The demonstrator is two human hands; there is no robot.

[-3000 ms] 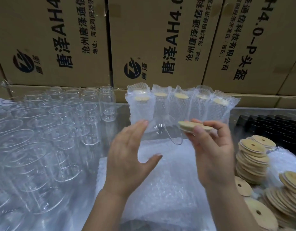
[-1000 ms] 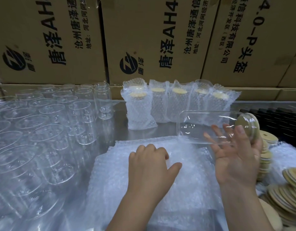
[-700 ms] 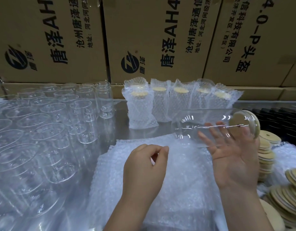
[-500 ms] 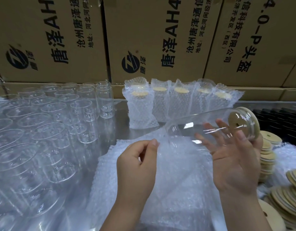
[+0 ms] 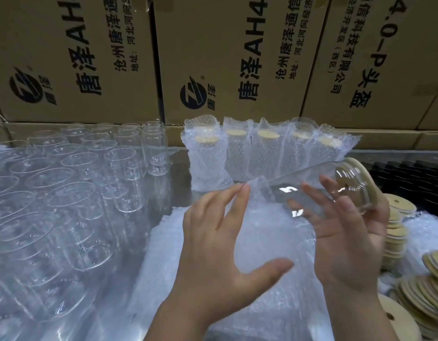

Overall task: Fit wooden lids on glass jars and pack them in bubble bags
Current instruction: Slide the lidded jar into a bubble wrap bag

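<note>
My right hand (image 5: 346,242) grips a clear glass jar (image 5: 309,183) that lies tilted, its base down-left. A round wooden lid (image 5: 362,178) sits on the jar's mouth at the upper right. The jar's base meets the lifted mouth of a bubble bag (image 5: 257,232). My left hand (image 5: 220,249) is spread with straight fingers against that bag, the fingertips at its raised edge. The bag rises from a flat stack of bubble bags (image 5: 163,271) on the table.
Several empty glass jars (image 5: 77,183) crowd the left side. A row of packed, lidded jars in bubble bags (image 5: 269,153) stands at the back. Stacks of wooden lids (image 5: 395,232) lie at the right, dark items (image 5: 415,178) behind them. Cardboard boxes (image 5: 225,57) wall off the back.
The lid went onto the jar and my right hand turned the jar sideways. My left hand pinched a bag off the stack, lifted it, then spread its fingers. The jar's base has dropped to the bag's mouth.
</note>
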